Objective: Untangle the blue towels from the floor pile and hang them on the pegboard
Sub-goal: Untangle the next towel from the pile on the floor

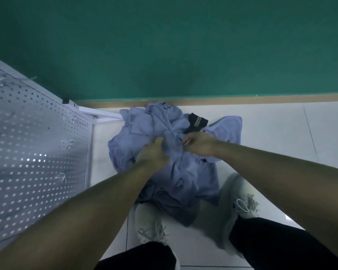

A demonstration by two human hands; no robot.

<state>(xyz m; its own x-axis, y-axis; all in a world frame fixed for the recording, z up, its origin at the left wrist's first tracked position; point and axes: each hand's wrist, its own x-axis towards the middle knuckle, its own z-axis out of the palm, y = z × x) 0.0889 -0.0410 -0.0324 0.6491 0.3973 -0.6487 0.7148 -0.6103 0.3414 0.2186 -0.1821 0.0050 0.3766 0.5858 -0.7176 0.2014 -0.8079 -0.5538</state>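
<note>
Both hands [174, 149] deep in towels [185, 172]

Green wall [164, 45], tan baseboard [242, 99], white tiled floor [281, 133].

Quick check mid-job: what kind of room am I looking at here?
Probably a staged workroom or test space, not a home: a bare green wall, white tiled floor, and a freestanding white pegboard with metal hooks beside the blue towel pile.

Arms: bare to the frame edge, no sleeves; Trousers [277, 242]: black; Shoes [240, 193]: pale grey-white, laced
</note>
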